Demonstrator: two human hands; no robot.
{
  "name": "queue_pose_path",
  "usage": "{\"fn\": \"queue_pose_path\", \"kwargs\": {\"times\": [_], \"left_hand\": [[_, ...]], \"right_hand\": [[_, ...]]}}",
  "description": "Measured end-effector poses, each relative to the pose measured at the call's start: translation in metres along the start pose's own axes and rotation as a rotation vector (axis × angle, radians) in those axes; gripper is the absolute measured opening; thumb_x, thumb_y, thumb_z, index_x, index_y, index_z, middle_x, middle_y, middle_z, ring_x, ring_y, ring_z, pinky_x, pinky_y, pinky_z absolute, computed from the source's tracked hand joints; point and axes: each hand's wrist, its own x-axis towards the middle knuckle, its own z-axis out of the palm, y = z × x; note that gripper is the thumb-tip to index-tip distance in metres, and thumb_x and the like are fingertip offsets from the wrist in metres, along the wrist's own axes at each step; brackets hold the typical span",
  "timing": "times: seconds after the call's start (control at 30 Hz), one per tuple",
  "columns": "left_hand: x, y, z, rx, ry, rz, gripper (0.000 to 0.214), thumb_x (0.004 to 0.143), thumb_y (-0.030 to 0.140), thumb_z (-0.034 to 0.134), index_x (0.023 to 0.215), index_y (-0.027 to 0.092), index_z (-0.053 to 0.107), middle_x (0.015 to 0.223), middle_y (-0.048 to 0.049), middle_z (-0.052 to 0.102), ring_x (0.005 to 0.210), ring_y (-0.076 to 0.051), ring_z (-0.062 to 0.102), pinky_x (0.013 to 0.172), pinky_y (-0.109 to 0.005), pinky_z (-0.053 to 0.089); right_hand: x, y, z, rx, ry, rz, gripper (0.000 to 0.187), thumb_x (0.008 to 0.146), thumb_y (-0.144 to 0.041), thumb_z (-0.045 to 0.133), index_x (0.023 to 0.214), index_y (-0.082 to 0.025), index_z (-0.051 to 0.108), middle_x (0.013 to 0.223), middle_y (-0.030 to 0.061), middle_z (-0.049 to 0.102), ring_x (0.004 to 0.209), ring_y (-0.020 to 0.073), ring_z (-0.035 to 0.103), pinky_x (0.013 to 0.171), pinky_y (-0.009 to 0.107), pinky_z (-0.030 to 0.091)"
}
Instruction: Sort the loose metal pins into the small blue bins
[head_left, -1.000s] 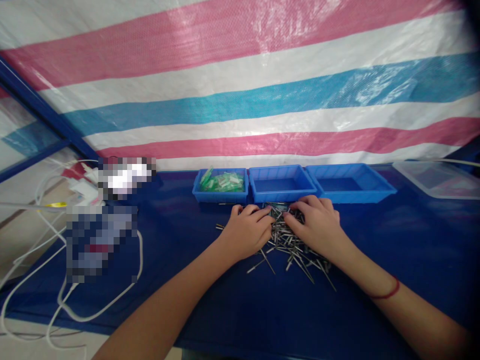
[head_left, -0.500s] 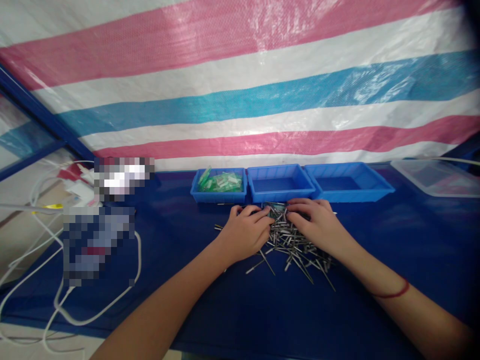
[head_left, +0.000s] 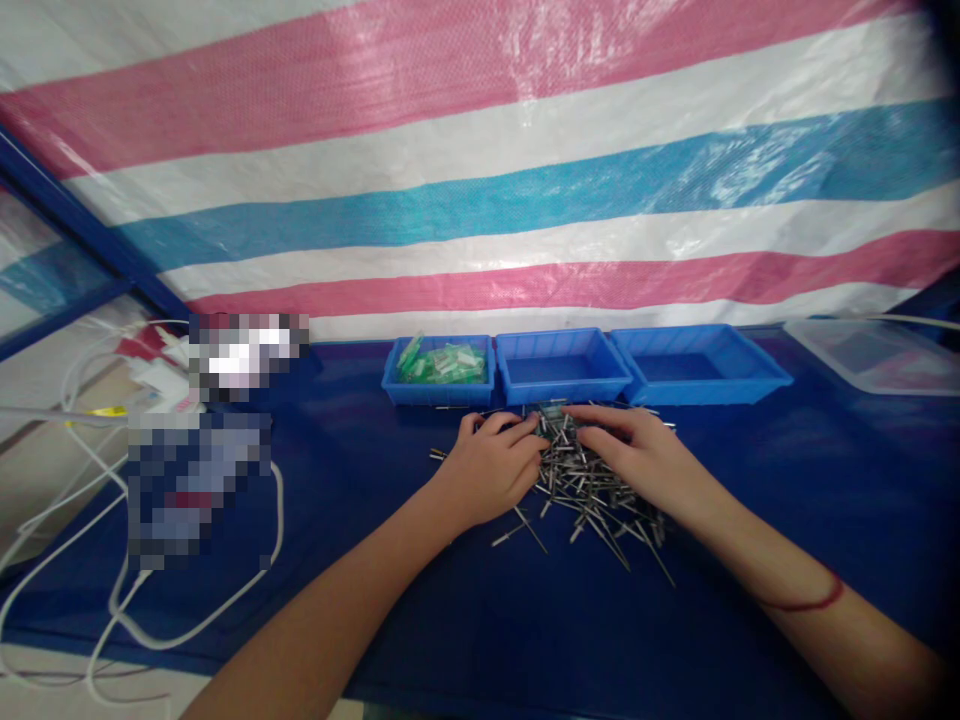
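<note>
A heap of thin metal pins [head_left: 592, 490] lies on the dark blue table cover [head_left: 480, 620], just in front of the trays. My left hand [head_left: 491, 465] rests on the heap's left edge with its fingers curled over the pins. My right hand [head_left: 641, 455] lies on the right side of the heap, fingers bent and pointing left, touching the pins. Whether either hand grips any pins is hidden under the fingers. A thin red string circles my right wrist.
Three blue trays stand in a row behind the heap: the left tray [head_left: 439, 385] holds green plastic pieces, the middle tray [head_left: 562, 378] and right tray [head_left: 701, 375] look bare. A clear tray [head_left: 874, 355] sits far right. White cables [head_left: 150, 600] loop at the left. A striped tarp hangs behind.
My right hand has turned a little, with its fingers reaching further left across the heap. The left hand has barely moved.
</note>
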Motion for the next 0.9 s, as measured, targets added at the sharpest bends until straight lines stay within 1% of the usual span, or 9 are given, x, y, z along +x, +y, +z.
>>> {"fn": "queue_pose_path", "kwargs": {"times": [0.07, 0.23, 0.4, 0.53, 0.63, 0.7, 0.8, 0.83, 0.9], "left_hand": [[0.0003, 0.0002, -0.0004, 0.005, 0.001, -0.003, 0.028, 0.097, 0.029, 0.037, 0.114, 0.025, 0.058, 0.137, -0.0027, 0.054, 0.120, -0.023, 0.046, 0.091, -0.045, 0.032], [0.0003, -0.0003, -0.0010, 0.018, 0.016, -0.006, 0.028, 0.097, 0.031, 0.037, 0.114, 0.026, 0.059, 0.136, -0.0031, 0.055, 0.120, -0.023, 0.045, 0.092, -0.045, 0.032], [0.0004, -0.0011, -0.0006, 0.016, 0.023, 0.001, 0.029, 0.098, 0.031, 0.036, 0.114, 0.026, 0.059, 0.136, -0.0030, 0.055, 0.120, -0.023, 0.046, 0.092, -0.044, 0.032], [0.0008, -0.0003, -0.0009, 0.023, 0.021, 0.006, 0.028, 0.097, 0.031, 0.037, 0.115, 0.027, 0.058, 0.138, -0.0015, 0.052, 0.121, -0.023, 0.045, 0.093, -0.045, 0.032], [0.0010, 0.0003, -0.0012, 0.035, 0.026, 0.014, 0.028, 0.097, 0.031, 0.038, 0.114, 0.026, 0.059, 0.141, -0.0023, 0.050, 0.122, -0.024, 0.044, 0.094, -0.045, 0.032], [0.0012, 0.0005, -0.0015, 0.039, 0.029, 0.021, 0.029, 0.097, 0.030, 0.038, 0.115, 0.026, 0.059, 0.142, -0.0029, 0.049, 0.122, -0.024, 0.044, 0.095, -0.045, 0.031], [0.0016, 0.0003, -0.0019, 0.043, 0.032, 0.029, 0.029, 0.097, 0.030, 0.037, 0.114, 0.026, 0.060, 0.143, -0.0030, 0.048, 0.121, -0.024, 0.044, 0.096, -0.046, 0.031], [0.0017, 0.0002, -0.0021, 0.043, 0.034, 0.028, 0.028, 0.097, 0.030, 0.037, 0.114, 0.026, 0.060, 0.143, -0.0027, 0.048, 0.122, -0.024, 0.044, 0.096, -0.046, 0.031], [0.0018, -0.0002, -0.0023, 0.039, 0.037, 0.027, 0.028, 0.097, 0.031, 0.038, 0.112, 0.026, 0.060, 0.142, -0.0023, 0.048, 0.122, -0.024, 0.044, 0.096, -0.046, 0.031]], "right_hand": [[0.0009, -0.0024, -0.0006, 0.062, 0.001, 0.019, 0.032, 0.082, -0.026, 0.051, 0.105, -0.022, 0.073, 0.099, 0.0031, 0.074, 0.089, 0.0234, 0.068, 0.079, 0.035, 0.053], [0.0020, -0.0016, 0.0016, 0.139, 0.020, -0.010, 0.029, 0.084, -0.032, 0.053, 0.104, -0.021, 0.072, 0.098, 0.0044, 0.074, 0.089, 0.0233, 0.068, 0.079, 0.037, 0.054], [0.0030, -0.0025, 0.0022, 0.128, 0.060, -0.027, 0.025, 0.084, -0.035, 0.055, 0.092, -0.021, 0.074, 0.094, 0.0035, 0.075, 0.088, 0.0234, 0.068, 0.078, 0.035, 0.053], [0.0025, -0.0059, 0.0019, 0.057, 0.114, -0.038, 0.023, 0.082, -0.040, 0.060, 0.082, -0.022, 0.074, 0.086, 0.0032, 0.075, 0.081, 0.0233, 0.068, 0.078, 0.036, 0.051], [0.0005, -0.0063, 0.0039, -0.064, 0.216, -0.036, 0.022, 0.079, -0.043, 0.063, 0.078, -0.024, 0.073, 0.082, 0.0029, 0.074, 0.082, 0.0244, 0.066, 0.080, 0.040, 0.049], [-0.0006, -0.0057, 0.0061, -0.143, 0.272, -0.027, 0.021, 0.077, -0.044, 0.064, 0.076, -0.024, 0.070, 0.080, 0.0028, 0.073, 0.081, 0.0241, 0.065, 0.079, 0.040, 0.048], [-0.0007, -0.0040, 0.0087, -0.167, 0.313, -0.020, 0.018, 0.076, -0.041, 0.064, 0.077, -0.023, 0.066, 0.080, 0.0033, 0.071, 0.078, 0.0222, 0.063, 0.076, 0.038, 0.049], [-0.0004, -0.0034, 0.0091, -0.155, 0.323, -0.020, 0.018, 0.077, -0.039, 0.063, 0.080, -0.022, 0.066, 0.081, 0.0037, 0.071, 0.078, 0.0219, 0.063, 0.076, 0.037, 0.049], [0.0002, -0.0024, 0.0092, -0.129, 0.336, -0.019, 0.022, 0.078, -0.037, 0.062, 0.092, -0.022, 0.066, 0.083, 0.0042, 0.072, 0.079, 0.0223, 0.064, 0.078, 0.038, 0.049]]}}
